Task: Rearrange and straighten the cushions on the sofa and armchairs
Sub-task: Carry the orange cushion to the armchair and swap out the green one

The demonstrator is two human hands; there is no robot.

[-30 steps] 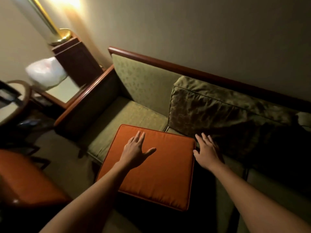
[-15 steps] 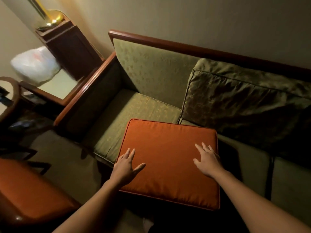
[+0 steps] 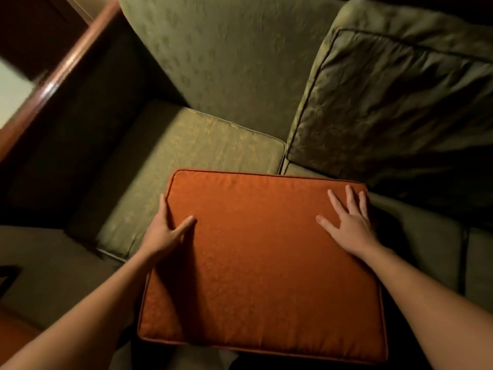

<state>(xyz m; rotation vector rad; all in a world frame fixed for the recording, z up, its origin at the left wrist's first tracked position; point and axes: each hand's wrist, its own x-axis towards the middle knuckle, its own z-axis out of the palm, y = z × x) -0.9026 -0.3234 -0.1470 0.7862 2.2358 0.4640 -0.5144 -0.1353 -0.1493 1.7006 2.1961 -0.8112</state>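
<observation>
An orange square cushion (image 3: 256, 263) lies flat over the front edge of the green sofa seat (image 3: 186, 156), partly overhanging toward me. My left hand (image 3: 166, 231) grips its left edge, thumb on top and fingers around the side. My right hand (image 3: 349, 220) rests flat on its far right corner with fingers spread. A large green back cushion (image 3: 394, 102) leans against the sofa back (image 3: 226, 54) on the right.
The sofa's wooden armrest (image 3: 53, 84) runs along the left. A dark wooden side cabinet (image 3: 34, 28) stands beyond it. Carpet floor (image 3: 40, 263) lies at lower left, with an orange seat edge (image 3: 13, 332) at the bottom left corner.
My view has dropped closer to the sofa. My left hand slid from the cushion's top to grip its left edge. My right hand moved up to the far right corner.
</observation>
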